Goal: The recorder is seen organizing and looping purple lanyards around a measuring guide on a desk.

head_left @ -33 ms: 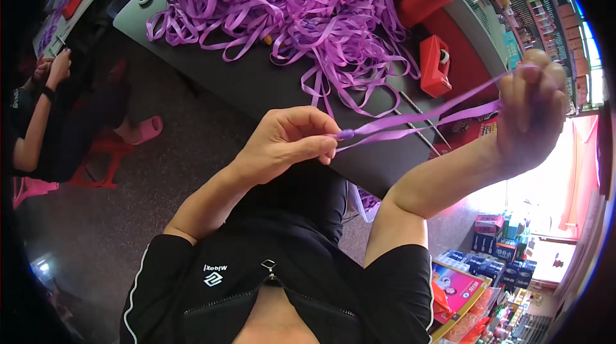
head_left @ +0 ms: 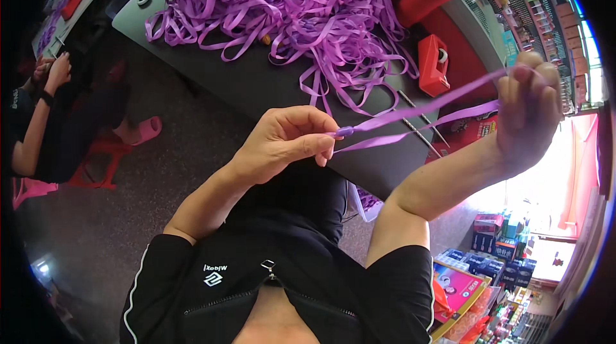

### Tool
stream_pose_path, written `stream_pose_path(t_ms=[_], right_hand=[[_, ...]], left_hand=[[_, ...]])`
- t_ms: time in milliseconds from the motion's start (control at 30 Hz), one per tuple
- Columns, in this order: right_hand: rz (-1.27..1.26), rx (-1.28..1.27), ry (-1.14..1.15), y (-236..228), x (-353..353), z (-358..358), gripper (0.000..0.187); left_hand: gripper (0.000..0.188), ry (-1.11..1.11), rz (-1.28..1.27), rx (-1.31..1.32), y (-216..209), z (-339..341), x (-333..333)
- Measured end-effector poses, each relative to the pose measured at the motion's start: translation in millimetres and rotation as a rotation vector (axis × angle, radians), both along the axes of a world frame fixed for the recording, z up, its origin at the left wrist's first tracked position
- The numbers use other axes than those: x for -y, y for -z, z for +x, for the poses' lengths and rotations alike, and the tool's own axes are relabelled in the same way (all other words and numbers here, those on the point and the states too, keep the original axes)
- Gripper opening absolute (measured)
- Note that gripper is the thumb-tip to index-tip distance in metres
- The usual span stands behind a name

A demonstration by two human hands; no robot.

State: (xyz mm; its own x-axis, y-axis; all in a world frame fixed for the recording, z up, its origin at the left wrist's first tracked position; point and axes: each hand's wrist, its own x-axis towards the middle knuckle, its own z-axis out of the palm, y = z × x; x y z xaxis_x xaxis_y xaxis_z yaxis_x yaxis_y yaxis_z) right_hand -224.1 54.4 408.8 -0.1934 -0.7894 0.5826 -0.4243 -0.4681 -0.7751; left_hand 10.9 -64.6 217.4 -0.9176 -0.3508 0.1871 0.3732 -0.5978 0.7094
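Note:
A purple lanyard (head_left: 428, 110) stretches between my two hands in two strands. My left hand (head_left: 285, 141) pinches one end between thumb and fingers, beside a small darker purple clasp (head_left: 344, 131). Raised at the right, my right hand (head_left: 527, 110) is closed around the other end of the loop and slightly blurred. Behind them, a large tangled heap of purple lanyards (head_left: 276, 4) covers the far part of the dark table (head_left: 244, 87). A few straps trail from it down toward my left hand.
A red tape dispenser (head_left: 434, 67), a red cylinder (head_left: 425, 1) and two thin metal rods (head_left: 420, 127) lie right of the heap. A tape roll (head_left: 144, 0) sits at the table's left corner. Another person (head_left: 42, 113) sits at far left. Stacked boxes (head_left: 497, 248) stand at lower right.
My right hand has shifted very slightly left, and the upper strand hangs a little differently. My left hand keeps its pinch almost in place.

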Motion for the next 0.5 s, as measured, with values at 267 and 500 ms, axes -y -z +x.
stream_pose_path(t_ms=[267, 500], right_hand=[[0.663, -0.448, 0.393, 21, -126, 4, 0.025], [0.475, -0.153, 0.489, 103, -154, 51, 0.031]], left_hand=[[0.015, 0.036, -0.308, 0.132, -28, -26, -24], [0.015, 0.225, -0.704, 0.213, -46, -85, -82]])
